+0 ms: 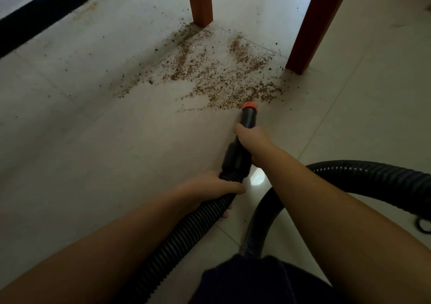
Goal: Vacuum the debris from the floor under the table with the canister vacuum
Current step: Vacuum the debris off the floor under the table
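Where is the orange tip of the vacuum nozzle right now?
In the head view, the orange tip sits just right of centre, at the near edge of the debris, ahead of the right hand and nearer the right table leg.

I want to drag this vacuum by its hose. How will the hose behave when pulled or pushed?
The hose is ribbed and loops in a wide curve, so it will likely flex rather than push straight. The left hand grips the ribs, which probably resist slipping. Near the nozzle the black tube looks rigid.
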Motion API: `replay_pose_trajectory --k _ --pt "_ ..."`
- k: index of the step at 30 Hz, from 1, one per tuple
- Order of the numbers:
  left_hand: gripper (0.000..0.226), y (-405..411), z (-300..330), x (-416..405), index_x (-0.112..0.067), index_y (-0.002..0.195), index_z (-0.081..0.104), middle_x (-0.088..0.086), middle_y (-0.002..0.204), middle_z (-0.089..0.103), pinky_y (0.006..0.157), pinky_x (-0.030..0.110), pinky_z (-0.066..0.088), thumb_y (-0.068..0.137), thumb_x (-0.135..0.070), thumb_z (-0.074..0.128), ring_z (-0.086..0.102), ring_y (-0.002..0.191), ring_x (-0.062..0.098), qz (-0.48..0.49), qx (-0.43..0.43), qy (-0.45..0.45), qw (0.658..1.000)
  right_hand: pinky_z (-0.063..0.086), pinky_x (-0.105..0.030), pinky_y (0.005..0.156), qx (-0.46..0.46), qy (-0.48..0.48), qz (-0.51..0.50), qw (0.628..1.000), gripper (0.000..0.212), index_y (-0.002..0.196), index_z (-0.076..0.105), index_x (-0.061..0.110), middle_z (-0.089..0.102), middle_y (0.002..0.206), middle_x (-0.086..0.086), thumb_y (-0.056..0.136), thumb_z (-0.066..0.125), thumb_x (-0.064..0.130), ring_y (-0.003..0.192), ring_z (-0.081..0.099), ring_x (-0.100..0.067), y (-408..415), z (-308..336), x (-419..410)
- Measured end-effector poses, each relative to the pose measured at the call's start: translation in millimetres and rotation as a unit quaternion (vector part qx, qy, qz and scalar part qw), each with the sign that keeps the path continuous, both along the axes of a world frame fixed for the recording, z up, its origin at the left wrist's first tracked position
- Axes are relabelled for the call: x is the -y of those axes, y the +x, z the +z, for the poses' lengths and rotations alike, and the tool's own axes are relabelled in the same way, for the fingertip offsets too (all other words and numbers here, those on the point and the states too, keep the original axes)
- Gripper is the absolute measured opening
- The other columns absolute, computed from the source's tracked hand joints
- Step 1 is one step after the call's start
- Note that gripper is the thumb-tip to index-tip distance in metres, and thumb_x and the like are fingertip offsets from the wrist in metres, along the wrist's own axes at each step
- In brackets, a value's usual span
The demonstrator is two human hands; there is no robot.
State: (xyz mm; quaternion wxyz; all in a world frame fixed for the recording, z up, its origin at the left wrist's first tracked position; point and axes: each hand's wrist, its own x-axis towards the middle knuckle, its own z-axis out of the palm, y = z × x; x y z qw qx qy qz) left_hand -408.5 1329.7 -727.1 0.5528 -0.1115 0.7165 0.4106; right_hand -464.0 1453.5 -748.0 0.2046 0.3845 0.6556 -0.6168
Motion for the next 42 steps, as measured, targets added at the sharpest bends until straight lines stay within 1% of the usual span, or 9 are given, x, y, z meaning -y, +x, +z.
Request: replay_pose_trajectory --k 4,9,13,15,18,24,35,38,42 --pt "0.026 -3.1 -1.6 21.9 -0.009 0.093 0.053 0.009 0.06 0.059 0.053 0.034 0.054 0.084 -0.025 0.07 0.059 0.045 0.021 0.05 -0.001 -0.025 0.998 0.051 -0.043 0.083 0.004 -0.004 0.066 0.998 0.053 0.135 0.038 0.001 0.052 0.107 -0.015 0.092 0.052 0.029 0.093 0.057 -0.033 -12.2 1.8 26.0" --pt "0.024 -7.3 3.7 26.2 -0.004 0.088 0.054 0.01 0.059 0.058 0.051 0.032 0.053 0.085 -0.024 0.068 0.058 0.044 0.021 0.065 -0.019 -0.017 0.998 0.049 -0.041 0.078 -0.002 -0.002 0.083 0.997 0.054 0.138 0.036 0.002 0.053 0.114 -0.017 0.093 0.051 0.029 0.095 0.056 -0.034 -23.7 2.4 33.9" --pt "0.023 -7.9 3.1 4.2 -0.006 0.089 0.054 0.009 0.062 0.057 0.048 0.028 0.054 0.086 -0.024 0.067 0.057 0.042 0.018 0.03 -0.022 -0.006 0.999 0.05 -0.04 0.082 -0.004 -0.002 0.018 1.0 0.054 0.137 0.039 0.003 0.057 0.123 -0.019 0.091 0.054 0.028 0.096 0.058 -0.033 -20.7 -4.4 9.7" --pt "0.021 -5.9 0.7 -11.2 -0.008 0.091 0.052 0.008 0.064 0.056 0.052 0.029 0.054 0.086 -0.023 0.066 0.057 0.044 0.017 0.008 -0.016 0.008 1.0 0.052 -0.048 0.09 -0.008 0.001 -0.026 1.0 0.051 0.131 0.043 0.002 0.06 0.119 -0.02 0.088 0.057 0.027 0.101 0.062 -0.037 -13.9 -10.2 -9.7" --pt "0.019 -3.3 -3.5 -34.8 -0.009 0.092 0.053 0.009 0.068 0.056 0.056 0.032 0.055 0.085 -0.02 0.067 0.058 0.049 0.02 -0.019 -0.007 0.033 0.999 0.052 -0.053 0.091 -0.004 0.018 -0.068 0.998 0.041 0.117 0.044 0.005 0.061 0.116 -0.02 0.085 0.061 0.026 0.1 0.064 -0.04 -2.6 -16.8 -41.0" --pt "0.016 -7.5 -6.4 -67.5 -0.009 0.09 0.054 0.011 0.07 0.056 0.053 0.029 0.053 0.084 -0.016 0.067 0.056 0.052 0.021 -0.022 -0.014 0.064 0.998 0.053 -0.052 0.09 -0.01 0.028 -0.11 0.993 0.052 0.129 0.041 0.004 0.06 0.115 -0.021 0.085 0.061 0.023 0.099 0.064 -0.04 -0.4 -17.9 -78.4" --pt "0.02 -14.0 -16.8 -28.5 -0.007 0.084 0.055 0.009 0.064 0.058 0.053 0.029 0.055 0.083 -0.021 0.069 0.058 0.044 0.018 0.076 -0.018 0.029 0.997 0.053 -0.052 0.09 -0.004 -0.002 0.036 0.999 0.056 0.133 0.038 0.005 0.061 0.118 -0.021 0.086 0.06 0.027 0.101 0.064 -0.039 -35.4 -13.6 -18.3" --pt "0.02 -15.7 -15.6 -17.7 -0.007 0.083 0.055 0.01 0.063 0.058 0.047 0.026 0.054 0.085 -0.022 0.067 0.058 0.039 0.016 0.09 -0.024 0.021 0.995 0.053 -0.052 0.088 0.008 -0.012 0.074 0.997 0.061 0.133 0.039 0.005 0.061 0.117 -0.021 0.084 0.06 0.034 0.099 0.064 -0.04 -42.4 -14.9 -1.9" --pt "0.019 -18.6 -11.8 -18.3 -0.006 0.086 0.055 0.01 0.064 0.058 0.05 0.028 0.054 0.085 -0.021 0.067 0.058 0.041 0.017 0.09 -0.035 0.022 0.995 0.055 -0.052 0.086 0.008 -0.025 0.07 0.997 0.066 0.133 0.04 0.007 0.062 0.115 -0.021 0.079 0.062 0.038 0.096 0.066 -0.04 -46.5 -17.9 -3.7"
